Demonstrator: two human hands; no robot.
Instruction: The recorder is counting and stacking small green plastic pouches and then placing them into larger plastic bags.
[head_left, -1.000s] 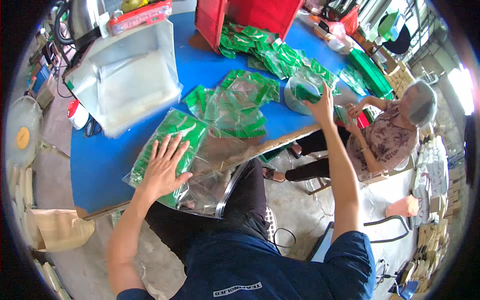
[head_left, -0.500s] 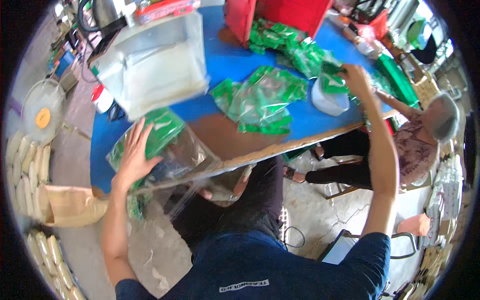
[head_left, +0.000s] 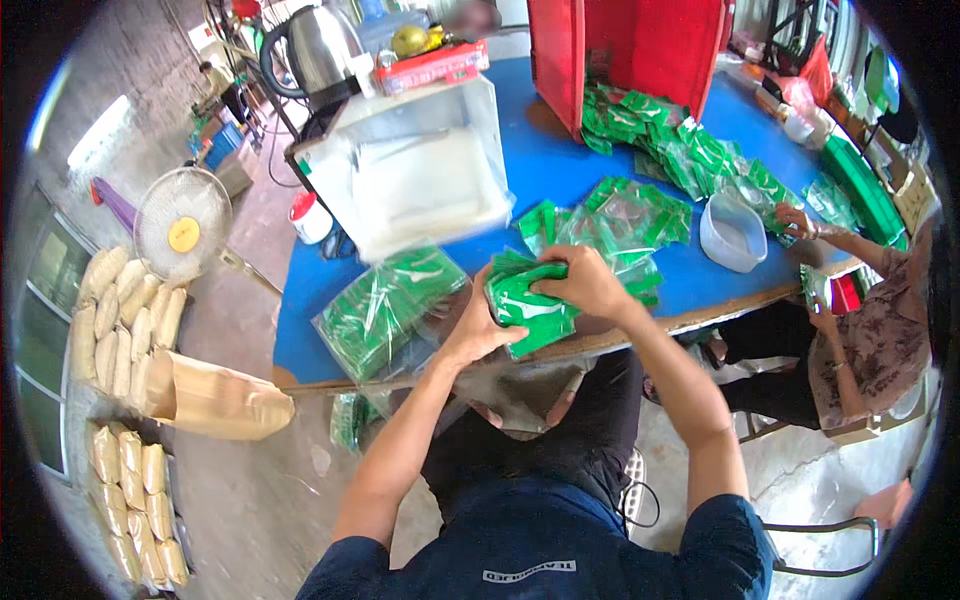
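A small stack of green packets (head_left: 532, 312) is held between my two hands just above the table's front edge. My left hand (head_left: 476, 326) grips its left side, the thumb lying across the lower part. The fingers of my right hand (head_left: 585, 284) pinch the top right of the stack. Left of my hands lies a clear plastic bag (head_left: 390, 312) filled with green packets. Behind my right hand, loose green and clear packets (head_left: 635, 222) spread over the table. A translucent white tub (head_left: 733, 234) stands farther right, with no packets visible inside.
At the back, green packets spill from a red crate (head_left: 652, 62) onto the blue table (head_left: 513, 100). A large whitish box (head_left: 420, 165) stands left of it, near a steel kettle (head_left: 312, 55). On the right, a co-worker's hand (head_left: 795, 221) reaches the packets. A fan (head_left: 183, 225) stands left.
My right hand has come left from the tub with green packets. My left hand has left the plastic bag and now holds the stack too. The view has shifted.
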